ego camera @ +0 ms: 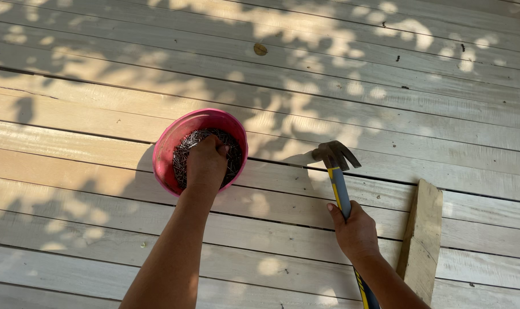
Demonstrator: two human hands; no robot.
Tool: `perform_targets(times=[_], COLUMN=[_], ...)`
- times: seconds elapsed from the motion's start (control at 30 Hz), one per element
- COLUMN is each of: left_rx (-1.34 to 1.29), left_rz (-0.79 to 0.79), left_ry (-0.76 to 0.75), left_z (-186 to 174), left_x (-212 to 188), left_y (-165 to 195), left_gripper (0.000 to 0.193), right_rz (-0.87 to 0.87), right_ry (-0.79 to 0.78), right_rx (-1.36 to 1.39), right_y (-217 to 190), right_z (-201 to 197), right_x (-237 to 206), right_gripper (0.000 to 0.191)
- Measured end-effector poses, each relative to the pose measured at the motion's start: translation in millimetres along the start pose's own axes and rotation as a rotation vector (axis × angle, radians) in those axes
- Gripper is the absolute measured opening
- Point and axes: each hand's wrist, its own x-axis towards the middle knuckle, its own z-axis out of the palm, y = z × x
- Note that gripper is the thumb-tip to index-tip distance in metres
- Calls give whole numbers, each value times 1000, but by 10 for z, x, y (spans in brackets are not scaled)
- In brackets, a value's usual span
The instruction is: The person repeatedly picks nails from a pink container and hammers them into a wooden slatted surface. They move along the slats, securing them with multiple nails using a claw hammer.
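Looks like the nail-grabbing step of a decking job. Left hand (206, 163) sunk into the pink bowl (167, 150), fingers curled down into the pile of nails (186, 154), closed up around a pinch of them as far as can be told, though the fingertips are buried so can't say how many are actually caught. Bowl sitting right on the plank floor (99, 114), a bit left of centre, in dappled shade.

Right hand (356, 232) wrapped tight round the blue-and-yellow handle of the claw hammer (335, 157), thumb laid up along the grip. Hammer head up at the far end, claw pointing right, hovering just over a seam between boards, not touching anything that can be made out.

Short offcut of wood (423, 240) lying just right of the hammer hand, angled across the planks. Small dry leaf (260, 49) further up the floor, well apart from everything.

Best guess on what comes next: lifting out one nail without dragging a clump along, standing it upright on a board, then keeping those fingers clear of the hammer face. Tricky bit probably separating a single nail from that tangled heap one-handed.
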Motion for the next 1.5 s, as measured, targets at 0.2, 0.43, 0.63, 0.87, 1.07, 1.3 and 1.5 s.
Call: perform_targets(times=[0.2, 0.43, 0.63, 0.87, 1.07, 1.3, 1.5], left_rx=[225, 65, -256, -277, -693, -683, -689], left_rz=[240, 54, 62, -55, -158, -212, 4], left_ry=[-35, -156, -62, -102, -161, -152, -96], left_z=[-142, -155, -200, -214, -217, -174, -118], left_x=[14, -35, -46, 3, 25, 82, 34], left_y=[-35, -47, -118, -117, -64, -129, -106], left_gripper=[29, 19, 17, 17, 17, 18, 34], right_rz=[27, 43, 49, 30, 97, 69, 88], right_ry=[14, -7, 0, 25, -25, 2, -20], right_rx=[-11, 10, 32, 10, 13, 14, 4], right_y=[-21, -51, -45, -39, -21, -35, -31], right_z=[25, -2, -11, 8, 20, 28, 12], right_x=[83, 41, 48, 65, 96, 101, 116], right_gripper=[51, 51, 50, 51, 55, 55, 56])
